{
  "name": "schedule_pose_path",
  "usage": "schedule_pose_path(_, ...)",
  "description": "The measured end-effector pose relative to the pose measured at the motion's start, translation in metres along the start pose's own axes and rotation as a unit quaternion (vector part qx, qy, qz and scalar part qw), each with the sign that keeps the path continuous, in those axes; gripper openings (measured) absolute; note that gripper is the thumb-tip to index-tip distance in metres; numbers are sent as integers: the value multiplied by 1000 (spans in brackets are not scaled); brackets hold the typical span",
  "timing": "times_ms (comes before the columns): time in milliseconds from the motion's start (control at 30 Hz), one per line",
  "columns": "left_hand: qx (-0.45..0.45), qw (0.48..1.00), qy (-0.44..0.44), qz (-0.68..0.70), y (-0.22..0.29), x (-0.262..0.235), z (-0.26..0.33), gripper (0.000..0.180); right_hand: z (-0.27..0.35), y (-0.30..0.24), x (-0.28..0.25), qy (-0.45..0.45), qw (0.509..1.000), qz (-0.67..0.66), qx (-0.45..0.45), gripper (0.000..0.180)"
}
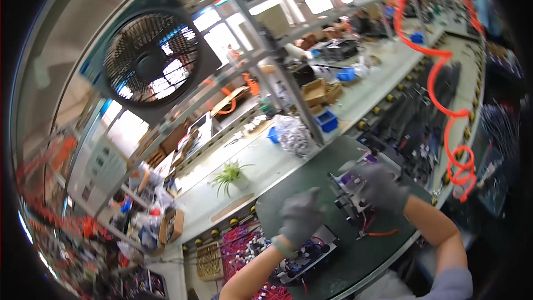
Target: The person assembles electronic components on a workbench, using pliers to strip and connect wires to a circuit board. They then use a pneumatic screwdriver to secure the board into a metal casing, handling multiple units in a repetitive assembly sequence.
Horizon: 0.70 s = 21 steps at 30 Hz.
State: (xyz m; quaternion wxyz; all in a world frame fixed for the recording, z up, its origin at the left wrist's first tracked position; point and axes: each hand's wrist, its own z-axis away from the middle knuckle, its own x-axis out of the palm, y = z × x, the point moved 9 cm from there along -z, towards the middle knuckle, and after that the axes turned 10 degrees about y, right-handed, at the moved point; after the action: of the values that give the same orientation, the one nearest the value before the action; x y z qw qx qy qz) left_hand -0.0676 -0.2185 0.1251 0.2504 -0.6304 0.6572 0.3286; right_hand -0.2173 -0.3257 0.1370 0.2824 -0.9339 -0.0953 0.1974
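My left hand [301, 216], in a grey glove, is over the dark green work mat [277, 195]. Its fingers look curled together; whatever they hold, if anything, is hidden. Just below it sits a white-edged unit [311, 256] with dark parts and wires. Further right, my right hand [383, 188], also gloved, is smeared by motion, and its fingers cannot be made out. It overlaps an assembly of dark and white parts [355, 206], from which red and black wires [380, 234] trail onto the mat. Purple parts [371, 159] show beyond this hand.
A potted plant [229, 176] and a bag of pale small parts [293, 135] stand on the white bench beyond. Blue bins [326, 120] are near a post. A red coiled hose [438, 91] hangs at right. Pink wire bundles [236, 244] and a tray [209, 261] lie left.
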Motion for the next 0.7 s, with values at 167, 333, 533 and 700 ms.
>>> schedule_pose_path(167, -31, 966, -254, 36, 27, 94, 4, 70, 28, 175, -98, 0, 920, 324, 220, 35)
schedule_pose_path(333, -34, 949, -310, 42, 13, 83, 25, 75, 30, 150, -61, -35, 914, 312, 259, 40)
schedule_pose_path(533, -107, 937, -330, 51, -7, 51, 34, 78, 45, 121, -34, -67, 924, 319, 203, 46)
schedule_pose_path(700, -121, 910, -396, -32, -49, 24, 72, 85, 73, 77, 18, -148, 926, 281, 206, 63)
